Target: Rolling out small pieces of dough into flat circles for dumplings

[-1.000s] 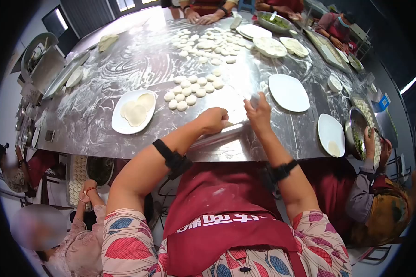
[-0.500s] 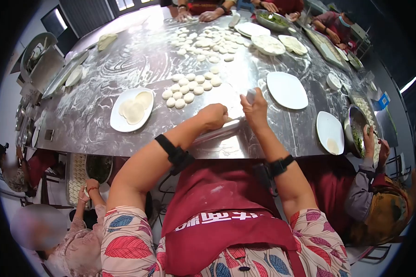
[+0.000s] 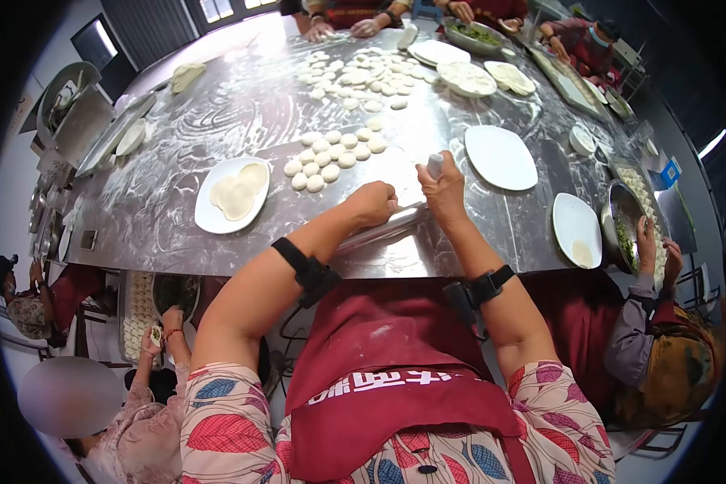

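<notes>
My right hand [image 3: 441, 187] is closed around a rolling pin [image 3: 436, 164], whose pale grey end sticks up past the thumb. Just left of it, my left hand [image 3: 373, 202] is closed low over the table, its fingertips pinched on what looks like a piece of dough, mostly hidden by the fingers. Beyond my left hand lies a cluster of small flattened dough rounds [image 3: 329, 156]. A white plate with rolled dough wrappers [image 3: 238, 194] stands to the left. Behind my right hand is a bare white plate [image 3: 500, 157].
The steel table [image 3: 145, 202] is streaked with flour. More dough rounds [image 3: 375, 74] lie farther back. At right are a plate [image 3: 576, 230] with one wrapper and a metal bowl [image 3: 623, 230] of green filling. Co-workers' hands [image 3: 367, 29] work at the far edge and both sides.
My hands stay almost in place, with only a slight shift of the right hand and the pin. At lower left, a co-worker's hand now shows a wrapper with filling.
</notes>
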The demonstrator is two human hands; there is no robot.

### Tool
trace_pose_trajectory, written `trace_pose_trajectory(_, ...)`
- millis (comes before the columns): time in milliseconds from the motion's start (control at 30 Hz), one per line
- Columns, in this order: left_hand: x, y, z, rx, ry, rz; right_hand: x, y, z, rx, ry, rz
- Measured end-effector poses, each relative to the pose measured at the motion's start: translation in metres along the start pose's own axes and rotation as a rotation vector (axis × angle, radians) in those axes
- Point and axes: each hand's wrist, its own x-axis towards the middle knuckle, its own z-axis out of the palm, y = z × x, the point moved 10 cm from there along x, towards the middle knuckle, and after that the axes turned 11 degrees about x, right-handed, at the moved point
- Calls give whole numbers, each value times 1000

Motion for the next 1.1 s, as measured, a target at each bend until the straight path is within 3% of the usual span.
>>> trace_pose_trajectory(167, -5, -7, 3, -32, -20, 9, -49, -6, -33, 77, -20, 193)
trace_pose_trajectory(300, -19, -10, 10, -215, -90, 16, -59, -11, -36, 116, -14, 141)
trace_pose_trajectory(467, 0, -3, 4, -14, 13, -27, 5, 1, 5, -20, -11, -29)
trace_pose_trajectory(600, -6, 9, 4, 51, -105, 7, -32, -15, -23, 70, -27, 85)
trace_pose_trajectory(700, -14, -8, 2, -112, -50, -86, -70, -13, -42, 157, 11, 144)
trace_pose_trajectory(733, -17, -10, 6, -219, -81, -55, -66, -12, -39, 143, 1, 130)
trace_pose_trajectory(833, -16, -1, 1, -90, -39, 12, -30, -13, -22, 97, 16, 57)
trace_pose_trajectory(900, -7, -5, 0, -70, -10, -42, -5, -2, -1, 43, 7, 40)
trace_pose_trajectory(1000, -3, -2, 5, -20, -49, -3, -6, 1, -2, 40, 2, -13)
trace_pose_trajectory(1067, -2, -1, 8, 17, -60, 68, -32, -6, -21, 85, -3, 54)
trace_pose_trajectory(1100, -3, -11, 8, -57, -57, 2, -47, -13, -30, 120, -10, 107)
